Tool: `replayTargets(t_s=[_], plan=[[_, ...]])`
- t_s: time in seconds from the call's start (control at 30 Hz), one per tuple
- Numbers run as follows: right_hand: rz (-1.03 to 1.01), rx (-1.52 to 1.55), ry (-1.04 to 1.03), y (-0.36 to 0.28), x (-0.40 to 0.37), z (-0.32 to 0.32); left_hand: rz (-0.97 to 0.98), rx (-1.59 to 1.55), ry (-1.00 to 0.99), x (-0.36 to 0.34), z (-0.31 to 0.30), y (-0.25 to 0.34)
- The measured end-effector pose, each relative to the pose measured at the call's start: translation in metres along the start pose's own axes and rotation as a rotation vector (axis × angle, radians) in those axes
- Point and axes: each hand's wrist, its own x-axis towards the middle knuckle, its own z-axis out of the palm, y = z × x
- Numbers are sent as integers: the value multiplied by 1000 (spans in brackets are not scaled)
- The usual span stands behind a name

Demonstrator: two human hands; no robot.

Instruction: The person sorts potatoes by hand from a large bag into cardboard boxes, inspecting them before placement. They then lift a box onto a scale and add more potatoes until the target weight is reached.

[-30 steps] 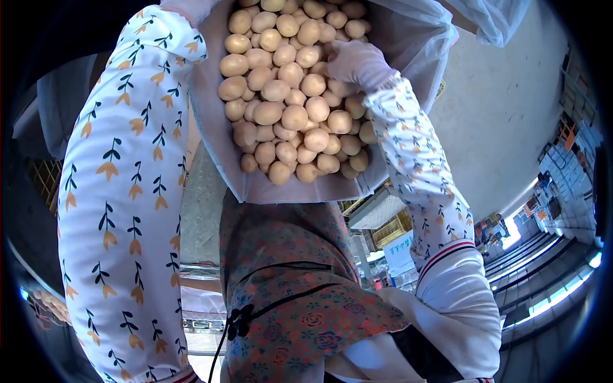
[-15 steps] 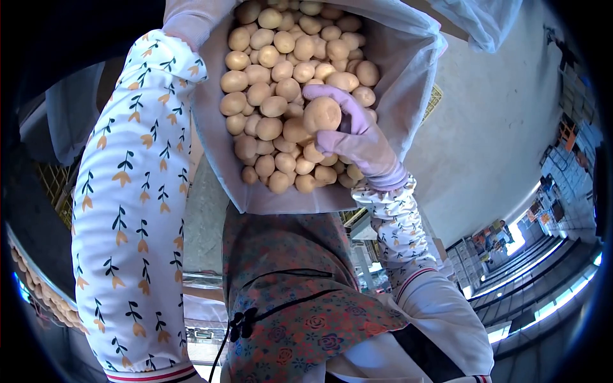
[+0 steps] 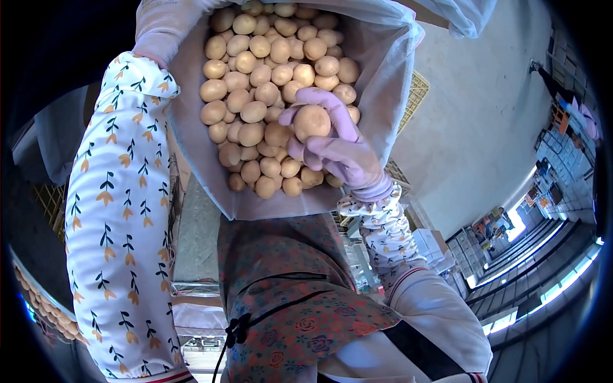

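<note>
My right hand, in a lilac glove, holds a round, pale brown potato, with its fingers curled round the sides. It hovers over a heap of potatoes. The heap lies in a container lined with a thin whitish sheet. At the container's upper left side is my left hand, in a pale glove. Its fingers run out of view at the top, so I cannot see what they grip.
A yellow plastic crate shows beyond the liner's right side. Pale concrete floor stretches to the right, with a person and stacked goods farther off. More potatoes lie at the far lower left.
My right hand has shifted its fingers round the potato, which now shows a different face. The container and both arms sit a little farther left in view.
</note>
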Motion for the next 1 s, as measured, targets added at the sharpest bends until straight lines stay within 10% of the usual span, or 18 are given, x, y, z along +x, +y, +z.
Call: replayTargets(t_s=[0.47, 0.8, 1.0], plan=[[-286, -579, 296, 12, -2, -10, -11, 27, -11, 1, 3, -2], [-193, -139, 278, 11, -11, -3, -3, 10, -15, 1, 6, -4], [132, -1154, 172, 39, -23, -43, -20, -17, -56, 1, -2, 4]])
